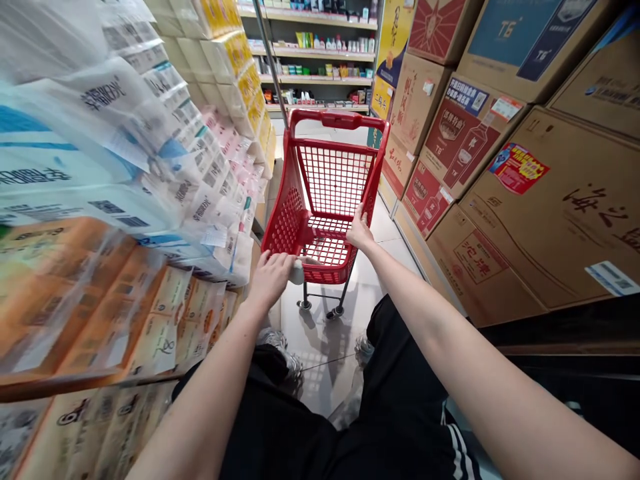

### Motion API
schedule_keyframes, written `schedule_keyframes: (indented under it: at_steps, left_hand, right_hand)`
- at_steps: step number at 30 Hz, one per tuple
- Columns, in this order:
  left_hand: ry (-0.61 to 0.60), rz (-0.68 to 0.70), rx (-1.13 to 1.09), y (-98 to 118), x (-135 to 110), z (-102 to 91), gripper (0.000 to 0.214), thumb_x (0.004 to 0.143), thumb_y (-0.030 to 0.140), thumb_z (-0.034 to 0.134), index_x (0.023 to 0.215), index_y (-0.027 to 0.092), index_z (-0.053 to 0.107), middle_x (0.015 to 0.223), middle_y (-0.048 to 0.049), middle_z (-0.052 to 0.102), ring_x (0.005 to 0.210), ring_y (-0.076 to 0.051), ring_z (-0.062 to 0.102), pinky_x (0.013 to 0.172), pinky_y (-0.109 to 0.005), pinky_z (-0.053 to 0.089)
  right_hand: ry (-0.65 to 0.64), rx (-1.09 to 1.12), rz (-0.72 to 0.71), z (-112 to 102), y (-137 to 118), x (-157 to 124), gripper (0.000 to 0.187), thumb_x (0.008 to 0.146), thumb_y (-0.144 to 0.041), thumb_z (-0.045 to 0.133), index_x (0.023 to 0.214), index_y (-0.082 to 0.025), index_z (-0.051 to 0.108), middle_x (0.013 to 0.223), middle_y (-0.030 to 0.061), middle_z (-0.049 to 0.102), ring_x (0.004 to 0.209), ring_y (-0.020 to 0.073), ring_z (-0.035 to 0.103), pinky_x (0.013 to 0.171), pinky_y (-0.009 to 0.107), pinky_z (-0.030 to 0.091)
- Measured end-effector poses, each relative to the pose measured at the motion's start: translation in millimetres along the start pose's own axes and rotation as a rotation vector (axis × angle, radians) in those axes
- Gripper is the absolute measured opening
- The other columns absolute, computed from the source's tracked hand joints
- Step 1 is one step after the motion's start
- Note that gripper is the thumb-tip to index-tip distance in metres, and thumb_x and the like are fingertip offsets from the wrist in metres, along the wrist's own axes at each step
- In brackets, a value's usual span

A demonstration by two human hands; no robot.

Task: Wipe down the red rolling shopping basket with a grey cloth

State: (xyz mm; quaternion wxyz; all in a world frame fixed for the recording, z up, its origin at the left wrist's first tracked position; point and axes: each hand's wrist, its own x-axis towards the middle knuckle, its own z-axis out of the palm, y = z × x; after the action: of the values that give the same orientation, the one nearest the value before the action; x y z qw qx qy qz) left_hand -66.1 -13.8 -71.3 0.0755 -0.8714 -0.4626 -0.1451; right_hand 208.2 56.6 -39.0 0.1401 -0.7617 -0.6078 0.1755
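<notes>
A small red plastic shopping cart (327, 193) stands on the tiled aisle floor in front of me, its basket bare. My left hand (273, 277) is closed over the grey handle bar (300, 270) at the cart's near left corner. My right hand (359, 230) grips the cart's near right rim, fingers curled on the red plastic. Both of my forearms reach forward from the bottom of the view, over my black shorts.
Wrapped packs of tissue paper (125, 200) are stacked high on the left. Brown cardboard cartons (525, 167) are piled along the right. Shelves with small bottles (325, 67) close the aisle behind the cart. A narrow strip of glossy tiled floor (325, 347) runs between.
</notes>
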Motion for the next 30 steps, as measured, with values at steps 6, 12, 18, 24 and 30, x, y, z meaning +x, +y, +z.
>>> schedule_keyframes:
  at_steps: [6,12,18,24,30]
  left_hand:
    - [0.050,-0.056,-0.052,1,-10,1.2,0.027,0.094,0.015,0.036,0.107,0.018,0.059,0.098,-0.0098,0.060,0.105,-0.026,0.056,0.117,-0.051,0.025]
    - [0.002,0.031,0.069,23,-14,-5.6,0.028,0.094,0.012,0.035,0.111,0.015,0.058,0.101,-0.0116,0.060,0.105,-0.026,0.056,0.118,-0.051,0.026]
    - [-0.024,0.261,0.045,92,20,1.0,0.026,0.094,0.012,0.036,0.099,0.017,0.060,0.094,-0.0097,0.062,0.098,-0.024,0.059,0.118,-0.048,0.029]
    - [-0.007,0.271,0.079,93,17,3.3,0.026,0.094,0.012,0.036,0.102,0.017,0.061,0.092,-0.0077,0.064,0.092,-0.022,0.060,0.111,-0.045,0.036]
    - [-0.020,0.113,0.120,9,-25,-16.4,0.029,0.094,0.015,0.035,0.111,0.017,0.060,0.100,-0.0096,0.064,0.101,-0.025,0.058,0.116,-0.050,0.030]
  right_hand:
    - [0.026,0.127,0.058,4,-3,-4,0.099,0.081,-0.006,0.043,0.157,-0.015,-0.019,0.160,0.0281,0.021,0.127,0.0307,0.058,0.092,0.037,0.051]
    - [0.101,0.163,0.295,12,-16,-17,0.086,0.088,-0.010,0.033,0.157,-0.009,-0.016,0.152,0.0302,0.035,0.118,0.0291,0.062,0.087,0.038,0.052]
    - [0.193,0.178,0.249,19,-16,-24,0.071,0.088,-0.008,0.032,0.157,-0.006,0.013,0.138,0.0280,0.051,0.113,0.0298,0.064,0.090,0.038,0.051]
    - [0.211,0.220,0.229,16,-8,-24,0.064,0.085,-0.006,0.045,0.146,-0.011,0.027,0.132,0.0220,0.055,0.111,0.0298,0.065,0.086,0.039,0.055]
    - [0.184,0.226,0.182,7,-1,-26,0.065,0.085,-0.002,0.045,0.146,-0.008,0.026,0.133,0.0237,0.054,0.111,0.0303,0.065,0.088,0.042,0.055]
